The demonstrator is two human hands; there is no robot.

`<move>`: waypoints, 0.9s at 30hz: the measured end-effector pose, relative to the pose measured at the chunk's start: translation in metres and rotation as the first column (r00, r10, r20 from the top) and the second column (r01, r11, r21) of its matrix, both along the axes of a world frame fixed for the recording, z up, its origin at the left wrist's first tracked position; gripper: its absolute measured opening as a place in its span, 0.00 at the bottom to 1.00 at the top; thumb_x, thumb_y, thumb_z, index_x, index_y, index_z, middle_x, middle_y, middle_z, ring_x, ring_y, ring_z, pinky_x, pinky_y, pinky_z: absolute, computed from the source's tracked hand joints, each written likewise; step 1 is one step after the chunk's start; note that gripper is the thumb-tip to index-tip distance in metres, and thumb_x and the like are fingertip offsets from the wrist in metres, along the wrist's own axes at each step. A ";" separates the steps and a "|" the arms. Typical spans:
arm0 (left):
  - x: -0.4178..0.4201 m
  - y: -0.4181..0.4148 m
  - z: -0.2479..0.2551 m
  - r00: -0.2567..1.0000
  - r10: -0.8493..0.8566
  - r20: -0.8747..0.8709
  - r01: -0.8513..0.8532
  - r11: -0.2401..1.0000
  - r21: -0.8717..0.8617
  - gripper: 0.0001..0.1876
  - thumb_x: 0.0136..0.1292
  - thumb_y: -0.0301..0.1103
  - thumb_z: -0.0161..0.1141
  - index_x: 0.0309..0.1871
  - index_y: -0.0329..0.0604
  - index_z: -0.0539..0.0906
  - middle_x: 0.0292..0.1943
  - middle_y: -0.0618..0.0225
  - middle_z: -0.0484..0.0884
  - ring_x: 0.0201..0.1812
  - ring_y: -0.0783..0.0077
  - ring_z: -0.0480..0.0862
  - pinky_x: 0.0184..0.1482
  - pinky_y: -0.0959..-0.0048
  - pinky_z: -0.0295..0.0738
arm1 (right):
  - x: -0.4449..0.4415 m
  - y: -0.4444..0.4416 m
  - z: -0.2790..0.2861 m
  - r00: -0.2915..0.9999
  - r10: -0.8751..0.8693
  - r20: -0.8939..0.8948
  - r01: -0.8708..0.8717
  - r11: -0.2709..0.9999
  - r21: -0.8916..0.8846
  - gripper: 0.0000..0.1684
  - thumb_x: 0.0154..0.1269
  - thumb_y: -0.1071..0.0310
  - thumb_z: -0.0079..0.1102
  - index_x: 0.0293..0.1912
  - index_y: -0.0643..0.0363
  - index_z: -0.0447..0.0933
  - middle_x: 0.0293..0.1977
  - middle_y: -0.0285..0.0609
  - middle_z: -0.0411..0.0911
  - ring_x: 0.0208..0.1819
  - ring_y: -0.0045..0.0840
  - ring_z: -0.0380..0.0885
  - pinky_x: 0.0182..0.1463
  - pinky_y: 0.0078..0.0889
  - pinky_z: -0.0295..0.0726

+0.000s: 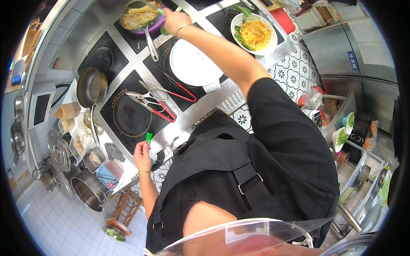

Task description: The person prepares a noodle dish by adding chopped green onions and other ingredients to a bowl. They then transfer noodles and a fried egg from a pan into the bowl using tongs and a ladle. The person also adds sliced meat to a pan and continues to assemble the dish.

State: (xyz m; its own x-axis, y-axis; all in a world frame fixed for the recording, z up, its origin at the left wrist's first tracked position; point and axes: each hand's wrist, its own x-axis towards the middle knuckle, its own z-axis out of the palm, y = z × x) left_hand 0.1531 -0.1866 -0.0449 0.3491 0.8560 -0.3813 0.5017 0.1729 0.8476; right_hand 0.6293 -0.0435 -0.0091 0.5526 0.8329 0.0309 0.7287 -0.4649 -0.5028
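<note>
My right hand point(177, 21) grips a thin, light utensil point(155, 7) with a green part, its kind too blurred to tell. It extends over a pan point(151, 46) holding bean sprouts point(137, 20) and a yellowish rolled food point(143, 8). Part of a purple rim point(160, 24) shows around that pan. Low at the stove's front edge, my left hand point(142, 153) pinches a small green packet or tag point(149, 137). Below my right forearm lies a white plate point(192, 64). Two red-handled metal tools, scissors point(145, 99) and tongs point(179, 89), rest on the stove.
A white bowl point(273, 40) with fried egg point(255, 34) and greens stands at the far right of the stove. An empty frying pan point(91, 88) sits at the left, its handle reaching toward me. Food containers point(93, 156) line the left counter; a steel refrigerator point(333, 51) stands right.
</note>
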 end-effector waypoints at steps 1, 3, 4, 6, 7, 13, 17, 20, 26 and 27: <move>0.005 0.002 0.004 1.000 0.003 -0.009 -0.002 0.999 0.046 0.09 0.68 0.33 0.52 0.41 0.36 0.78 0.32 0.69 0.79 0.33 0.81 0.76 0.38 0.81 0.72 | 0.016 -0.005 0.003 1.000 -0.004 -0.010 0.005 1.000 0.019 0.23 0.61 0.62 0.46 0.56 0.55 0.68 0.40 0.53 0.80 0.44 0.44 0.80 0.46 0.46 0.78; 0.012 -0.004 0.002 1.000 0.004 -0.001 -0.004 0.997 0.077 0.09 0.68 0.33 0.53 0.40 0.35 0.78 0.32 0.69 0.79 0.32 0.81 0.76 0.38 0.81 0.72 | 0.067 -0.024 0.020 0.995 -0.078 0.054 0.078 0.997 0.002 0.21 0.60 0.63 0.48 0.53 0.56 0.73 0.41 0.51 0.80 0.44 0.42 0.80 0.47 0.45 0.78; 0.015 -0.010 -0.001 1.000 0.002 -0.006 -0.002 0.997 0.072 0.09 0.68 0.33 0.53 0.40 0.35 0.78 0.32 0.69 0.79 0.32 0.81 0.76 0.38 0.81 0.72 | 0.094 -0.046 0.041 0.991 -0.135 0.013 0.134 0.991 0.009 0.21 0.66 0.59 0.39 0.51 0.57 0.73 0.44 0.59 0.77 0.47 0.51 0.76 0.52 0.49 0.73; 0.021 -0.030 -0.014 0.999 0.025 -0.040 -0.023 0.999 0.046 0.09 0.68 0.32 0.52 0.39 0.35 0.78 0.31 0.69 0.79 0.30 0.81 0.76 0.36 0.81 0.72 | 0.151 -0.063 0.050 0.976 -0.172 0.134 0.162 0.984 0.077 0.21 0.67 0.58 0.36 0.48 0.56 0.76 0.41 0.59 0.78 0.46 0.49 0.77 0.50 0.51 0.74; 0.032 -0.045 -0.020 0.998 0.070 0.002 -0.070 0.997 0.031 0.10 0.67 0.34 0.53 0.37 0.35 0.78 0.27 0.69 0.78 0.28 0.81 0.75 0.33 0.79 0.71 | 0.196 -0.068 0.039 0.974 -0.184 0.136 0.166 0.977 0.130 0.21 0.65 0.54 0.43 0.47 0.54 0.78 0.41 0.56 0.79 0.47 0.45 0.78 0.50 0.48 0.75; 0.074 -0.154 -0.079 0.919 0.105 -0.379 -0.127 0.991 -0.035 0.12 0.64 0.37 0.56 0.36 0.36 0.78 0.25 0.63 0.82 0.25 0.71 0.81 0.30 0.74 0.74 | 0.294 -0.060 0.023 0.877 0.152 0.455 0.028 0.930 -0.366 0.17 0.61 0.63 0.47 0.43 0.57 0.81 0.42 0.50 0.81 0.46 0.41 0.80 0.48 0.41 0.79; 0.053 -0.287 -0.188 0.826 -0.074 -0.559 -0.048 0.978 -0.202 0.12 0.61 0.40 0.58 0.41 0.42 0.79 0.29 0.60 0.84 0.32 0.64 0.84 0.36 0.67 0.76 | 0.310 -0.049 -0.011 0.890 0.268 0.370 -0.128 0.923 -0.362 0.20 0.61 0.64 0.46 0.51 0.58 0.75 0.40 0.52 0.81 0.44 0.44 0.80 0.46 0.44 0.79; 0.053 -0.363 -0.237 0.814 -0.136 -0.565 -0.065 0.945 -0.321 0.13 0.60 0.41 0.58 0.43 0.44 0.80 0.31 0.60 0.84 0.34 0.62 0.84 0.38 0.65 0.76 | 0.321 -0.044 -0.004 0.927 0.230 0.298 -0.167 0.961 -0.221 0.21 0.63 0.64 0.44 0.55 0.52 0.72 0.39 0.54 0.80 0.43 0.47 0.79 0.45 0.47 0.78; 0.114 -0.385 -0.228 0.863 0.030 -0.505 -0.223 0.919 -0.326 0.14 0.60 0.42 0.58 0.43 0.44 0.80 0.31 0.59 0.84 0.35 0.61 0.84 0.38 0.65 0.76 | 0.379 -0.024 -0.027 0.923 0.185 0.338 -0.132 0.976 -0.173 0.20 0.65 0.60 0.44 0.56 0.48 0.72 0.40 0.56 0.79 0.44 0.47 0.78 0.45 0.48 0.77; 0.122 -0.388 -0.227 0.866 0.052 -0.498 -0.241 0.915 -0.324 0.14 0.60 0.42 0.58 0.44 0.45 0.80 0.32 0.59 0.84 0.35 0.61 0.84 0.38 0.65 0.76 | 0.385 -0.024 -0.032 0.940 0.183 0.289 -0.137 0.975 -0.173 0.19 0.65 0.60 0.45 0.54 0.48 0.73 0.41 0.56 0.79 0.44 0.47 0.78 0.46 0.47 0.77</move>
